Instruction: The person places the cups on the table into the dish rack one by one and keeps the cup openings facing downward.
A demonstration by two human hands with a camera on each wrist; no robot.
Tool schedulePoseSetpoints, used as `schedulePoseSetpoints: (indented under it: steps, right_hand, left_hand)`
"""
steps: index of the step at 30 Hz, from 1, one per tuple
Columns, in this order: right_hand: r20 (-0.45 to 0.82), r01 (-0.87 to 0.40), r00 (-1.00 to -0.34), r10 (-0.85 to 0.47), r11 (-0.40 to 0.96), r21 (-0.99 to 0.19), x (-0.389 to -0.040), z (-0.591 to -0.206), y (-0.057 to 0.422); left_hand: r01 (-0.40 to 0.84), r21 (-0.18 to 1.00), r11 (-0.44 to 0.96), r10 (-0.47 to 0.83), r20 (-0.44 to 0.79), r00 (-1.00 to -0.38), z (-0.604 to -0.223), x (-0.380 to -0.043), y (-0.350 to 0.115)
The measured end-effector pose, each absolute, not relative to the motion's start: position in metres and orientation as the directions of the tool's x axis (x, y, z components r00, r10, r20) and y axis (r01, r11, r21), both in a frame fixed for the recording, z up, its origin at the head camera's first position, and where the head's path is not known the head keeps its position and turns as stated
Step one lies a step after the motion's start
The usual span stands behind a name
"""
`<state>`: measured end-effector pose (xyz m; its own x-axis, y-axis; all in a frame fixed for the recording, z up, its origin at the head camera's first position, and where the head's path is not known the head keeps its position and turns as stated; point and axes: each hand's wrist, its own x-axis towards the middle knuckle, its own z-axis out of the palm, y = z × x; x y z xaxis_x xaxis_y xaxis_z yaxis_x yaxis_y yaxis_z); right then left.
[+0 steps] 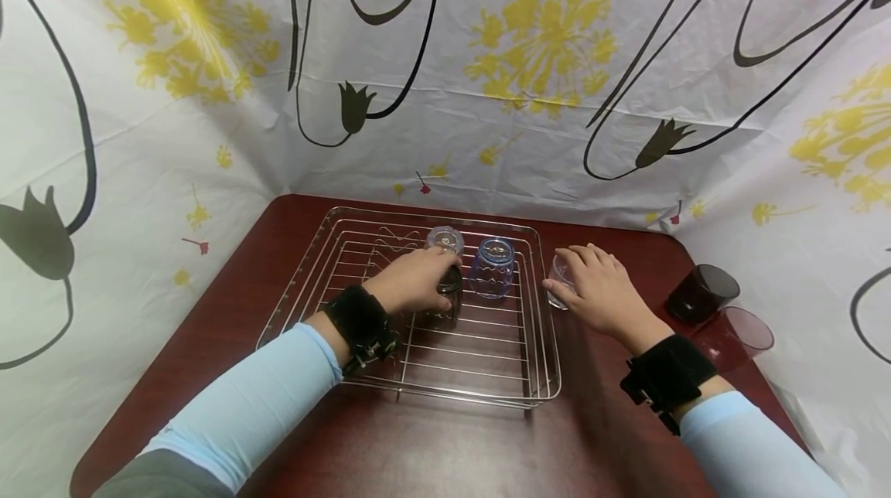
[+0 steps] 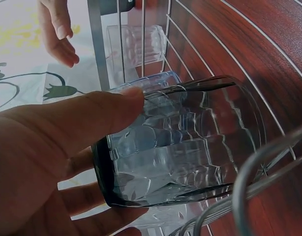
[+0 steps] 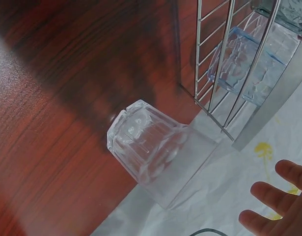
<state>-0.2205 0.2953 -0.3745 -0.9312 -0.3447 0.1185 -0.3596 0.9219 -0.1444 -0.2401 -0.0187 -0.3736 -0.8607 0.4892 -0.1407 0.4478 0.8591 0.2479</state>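
Observation:
My left hand (image 1: pixel 414 281) grips a smoky grey glass (image 2: pixel 190 142) that stands upside down in the wire dish rack (image 1: pixel 431 390). The thumb lies on one side of the glass and the fingers are on the other. Right behind it in the rack is a clear glass (image 1: pixel 445 237), and to the right a blue-tinted glass (image 1: pixel 493 274), both bottom up. Outside the rack my right hand (image 1: pixel 595 289) hovers by another clear glass (image 3: pixel 155 152), which stands mouth up on the table. Its fingers are spread and apart from that glass in the right wrist view.
A dark glass (image 1: pixel 699 295) and a red glass (image 1: pixel 734 339) stand at the right edge of the dark red table (image 1: pixel 473 451). Patterned white sheeting (image 1: pixel 445 150) encloses the back and sides. Wavy wire dividers (image 1: pixel 390 250) rise in the rack's left part.

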Motion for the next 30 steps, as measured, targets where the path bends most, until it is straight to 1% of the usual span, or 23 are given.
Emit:
schedulePoseSetpoints:
  steps: [10,14,18,22,26,30]
  right_hand:
    - [0.133,-0.36,-0.93,-0.344,0.923,-0.135,-0.222,-0.379,0.298]
    - [0.151,-0.364,-0.927,-0.344,0.922,-0.136,-0.225,-0.382,0.301]
    - [0.163,-0.356,-0.928,-0.334,0.925,-0.134,-0.23,-0.384,0.305]
    - [0.137,-0.344,-0.935,-0.328,0.931,-0.121,-0.234,-0.387,0.31]
    - [0.113,-0.323,-0.944,-0.311,0.941,-0.104,-0.24,-0.388,0.312]
    - [0.074,-0.274,-0.961,-0.267,0.954,-0.12,-0.244,-0.389,0.312]
  left_hand:
    - [0.461,0.232,0.857,0.487,-0.066,-0.871,-0.363,-0.229,-0.024]
    - [0.48,0.217,0.85,0.485,0.034,-0.874,-0.355,-0.222,-0.027]
    - [0.497,0.175,0.85,0.483,0.118,-0.868,-0.349,-0.217,-0.032]
    - [0.477,0.153,0.865,0.465,0.108,-0.879,-0.35,-0.215,-0.038]
    - [0.437,0.171,0.883,0.427,0.095,-0.899,-0.351,-0.214,-0.044]
    - [0.404,0.197,0.893,0.39,0.106,-0.915,-0.352,-0.212,-0.048]
